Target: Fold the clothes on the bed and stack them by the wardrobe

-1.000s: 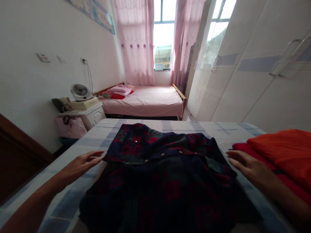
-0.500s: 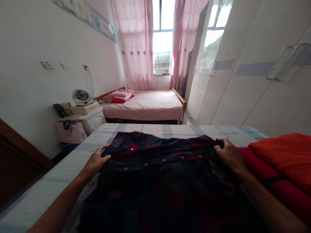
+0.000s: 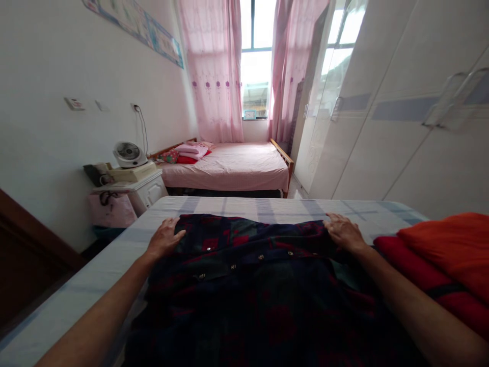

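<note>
A dark button-up shirt (image 3: 252,290) with red, green and blue patches lies spread over the bed in front of me. A row of small shiny buttons runs across its upper part. At the shirt's far left corner rests my left hand (image 3: 165,238), open, thumb apart from the fingers and touching the cloth. My right hand (image 3: 346,233) lies on the far right corner, its fingers stretched out and spread on the fabric. The near part of the shirt is very dark and runs out of view at the bottom.
Beneath the shirt is a bed with a pale checked sheet (image 3: 95,275). Folded red cloth (image 3: 412,265) and an orange cloth (image 3: 451,244) lie at the right. Beyond stand a pink bed (image 3: 237,168), a nightstand (image 3: 151,191) with a fan (image 3: 130,154), and white wardrobes (image 3: 382,148).
Both hands have loosened from a pinch on the shirt's edge to outstretched fingers. The left hand has shifted rightward and the right hand leftward. The shirt's far edge now lies lower and flatter.
</note>
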{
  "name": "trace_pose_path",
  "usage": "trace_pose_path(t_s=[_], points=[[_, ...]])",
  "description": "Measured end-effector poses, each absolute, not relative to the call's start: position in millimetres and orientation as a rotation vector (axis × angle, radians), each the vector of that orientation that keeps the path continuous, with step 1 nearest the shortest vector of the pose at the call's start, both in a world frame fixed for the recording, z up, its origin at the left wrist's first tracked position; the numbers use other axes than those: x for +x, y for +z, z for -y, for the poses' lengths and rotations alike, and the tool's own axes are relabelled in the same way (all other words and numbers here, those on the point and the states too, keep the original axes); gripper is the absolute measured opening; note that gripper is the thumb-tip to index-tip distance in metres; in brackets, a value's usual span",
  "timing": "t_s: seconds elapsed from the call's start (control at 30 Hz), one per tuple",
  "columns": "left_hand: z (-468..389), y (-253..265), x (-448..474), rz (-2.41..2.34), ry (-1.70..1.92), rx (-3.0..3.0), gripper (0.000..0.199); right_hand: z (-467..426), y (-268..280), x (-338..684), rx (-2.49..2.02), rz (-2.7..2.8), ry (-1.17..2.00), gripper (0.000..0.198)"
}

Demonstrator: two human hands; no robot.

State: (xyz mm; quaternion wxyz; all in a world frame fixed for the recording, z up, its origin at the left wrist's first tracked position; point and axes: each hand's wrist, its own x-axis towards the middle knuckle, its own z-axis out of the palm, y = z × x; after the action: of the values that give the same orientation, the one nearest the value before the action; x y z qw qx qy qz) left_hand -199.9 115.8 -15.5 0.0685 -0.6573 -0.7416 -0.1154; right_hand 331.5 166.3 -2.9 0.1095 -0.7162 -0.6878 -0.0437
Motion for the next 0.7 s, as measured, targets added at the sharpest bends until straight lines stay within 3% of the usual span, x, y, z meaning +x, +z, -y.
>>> trace_pose_path(t_s=[0.13, 0.3, 0.4, 0.5, 0.57, 0.7], points=[[-138, -19, -191, 2.18, -0.271, -2.037, 0.067, -180, -13, 332, -2.167, 2.006, -0.021, 0.047], [-153, -14, -188, 2.197, -0.211, -2.12, 0.072, -179, -9, 330, -2.067, 1.992, 0.05, 0.031], [-157, -12, -190, 2.263, -0.252, -2.122, 0.057, -166, 2, 330, -1.969, 1.93, 0.018, 0.035], [-151, -9, -194, 2.317, -0.379, -2.13, 0.027, -141, 14, 334, -1.796, 1.861, 0.077, 0.034], [-144, -7, -197, 2.343, -0.518, -2.144, 0.013, -122, 18, 340, -1.653, 1.85, 0.218, 0.031], [-126, -4, -203, 2.5, -0.893, -2.038, 0.011, -90, 15, 353, -1.562, 1.886, 0.694, 0.034]])
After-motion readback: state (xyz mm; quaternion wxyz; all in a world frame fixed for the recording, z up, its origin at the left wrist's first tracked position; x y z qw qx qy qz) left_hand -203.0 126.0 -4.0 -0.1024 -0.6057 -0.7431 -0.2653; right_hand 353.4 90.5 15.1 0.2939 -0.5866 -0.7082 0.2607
